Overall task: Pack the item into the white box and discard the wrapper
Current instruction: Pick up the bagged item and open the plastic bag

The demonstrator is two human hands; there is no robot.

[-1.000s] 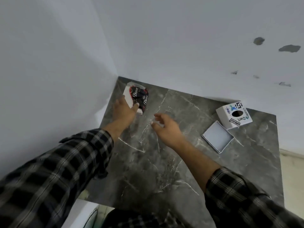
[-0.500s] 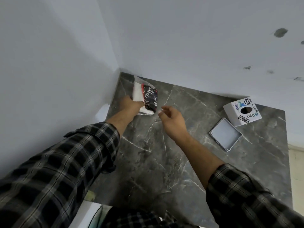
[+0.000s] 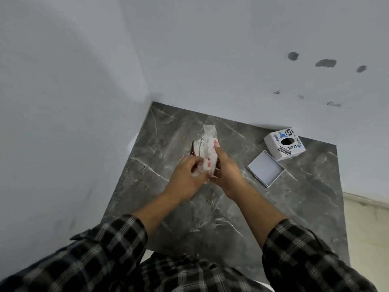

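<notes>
Both hands hold the wrapped item (image 3: 207,153), a whitish packet with red marks and a dark edge, above the middle of the dark marble table (image 3: 231,207). My left hand (image 3: 186,178) grips its near left side. My right hand (image 3: 226,172) clasps its right side, thumb on top. The wrapper's loose end sticks up toward the wall. A white box (image 3: 284,144) with stickers and a round hole on its top face stands at the far right of the table. Its shallow white lid (image 3: 265,168) lies upturned just in front of it.
Pale walls meet in a corner at the table's far left. The table's right edge drops to a beige floor (image 3: 366,228). Both plaid sleeves (image 3: 109,256) fill the near part of the view.
My left hand lifted the packet from the far left corner and brought it toward the table's middle. My right hand joined it and now grips the packet too.
</notes>
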